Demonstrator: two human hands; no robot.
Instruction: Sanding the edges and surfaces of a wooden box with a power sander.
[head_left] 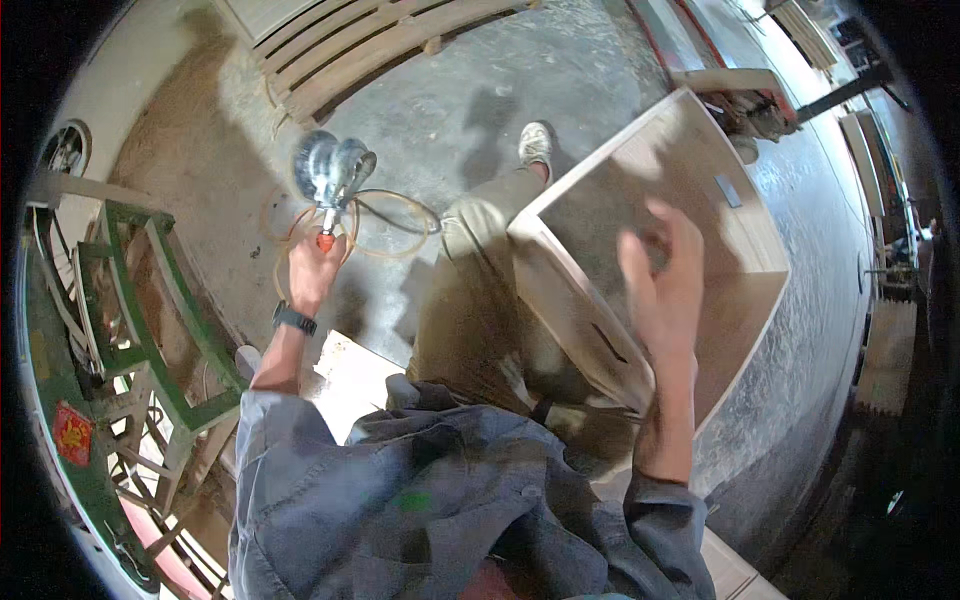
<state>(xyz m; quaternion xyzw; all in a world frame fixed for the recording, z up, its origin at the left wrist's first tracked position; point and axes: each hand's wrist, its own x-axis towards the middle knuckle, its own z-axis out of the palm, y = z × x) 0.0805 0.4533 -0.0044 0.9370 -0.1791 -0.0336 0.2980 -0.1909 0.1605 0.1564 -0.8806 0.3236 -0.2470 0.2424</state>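
My left hand is closed around the red-orange end of a silver air tool with a bulky, rounded body; its exact kind is hard to make out. Thin hose loops lie around it. On the right, my right hand is raised over an open wooden box, blurred, with thumb and fingers apart and nothing visible in it. The box rests tilted beside my leg. Its near panel has a dark slot, and a small grey plate shows on an inner wall.
A green metal frame stands at the left. Slatted wood lies at the far side of the concrete floor. A pale board is beside my left forearm. Beyond the box sits a machine part with a wooden top.
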